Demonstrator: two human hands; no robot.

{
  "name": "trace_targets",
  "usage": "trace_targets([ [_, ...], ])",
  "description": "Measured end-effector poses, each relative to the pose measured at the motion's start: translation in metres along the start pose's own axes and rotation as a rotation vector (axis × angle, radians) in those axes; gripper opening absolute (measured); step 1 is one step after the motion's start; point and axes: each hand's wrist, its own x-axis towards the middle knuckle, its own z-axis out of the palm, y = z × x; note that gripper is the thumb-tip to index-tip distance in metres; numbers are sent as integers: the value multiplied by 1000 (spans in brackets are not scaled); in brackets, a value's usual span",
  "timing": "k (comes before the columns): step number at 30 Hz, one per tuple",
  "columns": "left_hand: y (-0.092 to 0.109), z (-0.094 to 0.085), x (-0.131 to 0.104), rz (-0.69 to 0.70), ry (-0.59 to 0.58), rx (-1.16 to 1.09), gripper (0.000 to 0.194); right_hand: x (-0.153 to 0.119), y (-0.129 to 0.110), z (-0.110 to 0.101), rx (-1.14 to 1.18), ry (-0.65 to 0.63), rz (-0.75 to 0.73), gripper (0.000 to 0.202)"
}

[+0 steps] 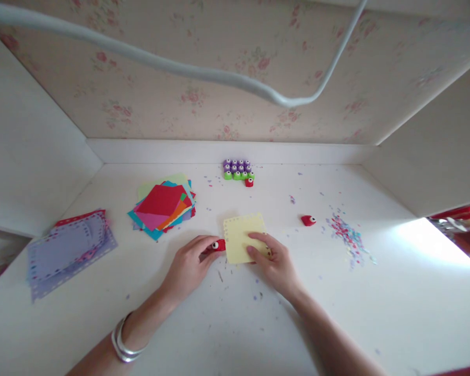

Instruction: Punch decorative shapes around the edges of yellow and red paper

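Right hand (274, 261): pinching yellow sheet (238, 241), between both hands. Left hand (190, 261): gripping red punch (221, 245) at the sheet's left edge. Handling advised: sheet flat, edge square to punch, holes (226, 225) evenly spaced.

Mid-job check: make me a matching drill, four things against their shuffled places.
1. Pale yellow rectangular paper sheet
2. Red plastic eye-topped punch at that sheet's left edge
3. Purple plastic eye-topped punches
4. Main patch of multicoloured paper confetti

A. Back of the white tabletop
B. Right hand
C. Tabletop's right side
D. Left hand

Pairs: 1-B, 2-D, 3-A, 4-C
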Motion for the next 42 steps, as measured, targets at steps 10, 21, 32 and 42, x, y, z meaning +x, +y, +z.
trace_targets([
  [10, 2, -1, 0, 12, -37, -26, 23, -5, -7, -2, -306, 45, -236, 22],
  [21, 2, 1, 0, 89, -39, 100, 23, -10, -8, 2, -303, 14, -223, 24],
  [32, 0, 2, -3, 104, -6, 177, 29, -6, -12, -4, -619, 93, -426, 30],
  [42, 8, -3, -8, 110, -11, 168, 20, -4, -9, -11, -901, -176, -455, 33],
])
